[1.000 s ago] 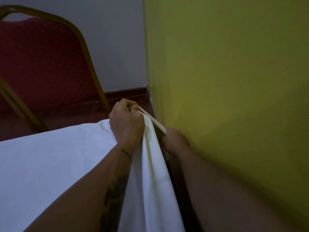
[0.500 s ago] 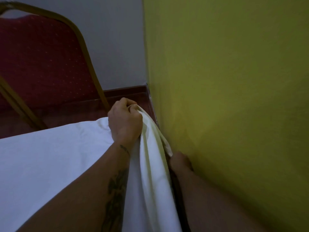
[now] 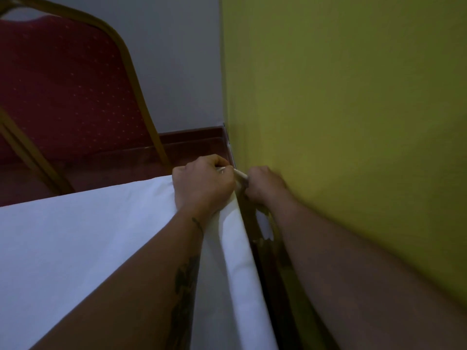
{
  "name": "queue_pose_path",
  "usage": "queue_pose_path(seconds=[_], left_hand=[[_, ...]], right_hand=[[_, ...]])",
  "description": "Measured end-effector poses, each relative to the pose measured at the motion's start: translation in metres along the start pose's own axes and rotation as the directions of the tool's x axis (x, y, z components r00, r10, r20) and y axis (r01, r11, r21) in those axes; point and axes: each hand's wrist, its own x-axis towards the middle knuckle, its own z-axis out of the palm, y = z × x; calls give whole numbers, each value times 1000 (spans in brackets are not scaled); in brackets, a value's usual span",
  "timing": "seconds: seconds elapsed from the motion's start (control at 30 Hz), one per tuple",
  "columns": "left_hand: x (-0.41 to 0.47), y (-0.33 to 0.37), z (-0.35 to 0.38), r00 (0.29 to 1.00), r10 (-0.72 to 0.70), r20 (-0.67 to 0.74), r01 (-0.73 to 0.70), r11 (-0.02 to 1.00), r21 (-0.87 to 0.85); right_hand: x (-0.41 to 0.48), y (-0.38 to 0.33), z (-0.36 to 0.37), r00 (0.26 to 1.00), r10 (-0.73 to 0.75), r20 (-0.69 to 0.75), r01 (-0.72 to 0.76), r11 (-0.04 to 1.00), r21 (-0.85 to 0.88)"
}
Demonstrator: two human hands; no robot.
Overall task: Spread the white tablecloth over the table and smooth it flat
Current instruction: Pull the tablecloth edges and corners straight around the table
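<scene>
Head view: the white tablecloth (image 3: 75,236) corner is pinched in the left hand (image 3: 202,183) and right hand (image 3: 262,184), both grips closed, at the desk's far right edge beside the yellow wall (image 3: 353,109).

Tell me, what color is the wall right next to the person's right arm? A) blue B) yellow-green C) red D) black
B: the wall beside the right hand and its arm is yellow-green, while the red thing is the chair on the other side, behind the white tablecloth.
</scene>
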Motion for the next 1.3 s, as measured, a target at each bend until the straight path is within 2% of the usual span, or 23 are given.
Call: queue_pose_path(seconds=[0.1, 0.23, 0.43, 0.6, 0.73, 0.8, 0.87, 0.93, 1.0, 1.17, 1.3], left_hand=[[2, -1, 3, 1000, 4, 19, -5, 997, 73], [5, 3, 7, 998, -6, 58, -4, 985, 170], [9, 4, 10, 996, -7, 94, -7, 989, 147], [10, 2, 11, 994, 15, 105, -28, 992, 125], [3, 1, 6, 994, 28, 104, -21, 997, -69], [3, -2, -4, 989, -2, 148, 32, 980, -197], [6, -5, -17, 972, -50, 229, 122, 942, -313], [-1, -8, -33, 958, -80, 275, 177, 919, -352], [-12, -13, -53, 963, -87, 257, 177, 918, -355], [-55, -41, -119, 953, -143, 266, 230, 916, -328], [-100, -72, -198, 923, -244, 296, 328, 903, -278]], right_hand=[[8, -3, -1, 998, 18, 67, -12, 997, -82], [1, 7, 26, 988, 116, 103, -118, 993, 15], [-18, 20, 63, 980, 158, 123, -159, 987, 0], [-21, 26, 76, 950, 269, 156, -282, 957, 68], [-21, 20, 56, 905, 288, 314, -304, 953, 3], [-24, 10, 35, 873, 255, 415, -252, 966, -63], [-31, 0, 6, 860, 231, 455, -216, 973, -86], [-45, -5, -23, 882, 215, 419, -216, 975, -46], [-58, -8, -47, 914, 187, 360, -195, 981, -16], [-108, -32, -104, 945, 142, 294, -117, 988, -104], [-158, -61, -139, 970, 82, 231, -64, 994, -86]])
